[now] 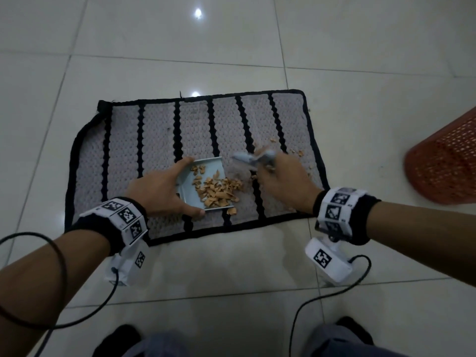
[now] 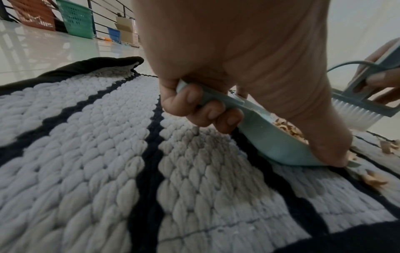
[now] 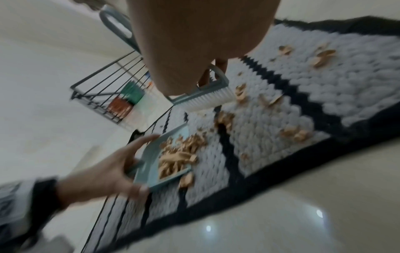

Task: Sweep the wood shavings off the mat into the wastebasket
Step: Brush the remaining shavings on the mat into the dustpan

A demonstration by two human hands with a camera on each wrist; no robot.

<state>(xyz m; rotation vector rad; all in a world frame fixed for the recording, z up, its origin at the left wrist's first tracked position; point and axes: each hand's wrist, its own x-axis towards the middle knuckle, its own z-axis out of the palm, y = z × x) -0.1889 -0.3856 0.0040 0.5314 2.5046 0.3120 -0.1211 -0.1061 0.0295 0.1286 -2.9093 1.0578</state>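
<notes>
the left grip (image 1: 164,191) curls round the back edge of the dustpan (image 1: 203,186), tilted lip-down on the mat (image 1: 154,140); the right grip (image 1: 280,176) is closed round the brush (image 3: 207,99) by its handle. the wood shavings (image 1: 219,191) look light, brittle and easily scattered, so brush, don't pinch. most lie just ahead of the left grip in the pan; strays sit beside and beyond the right grip. the wastebasket (image 1: 443,163) stands well off to its right.
</notes>
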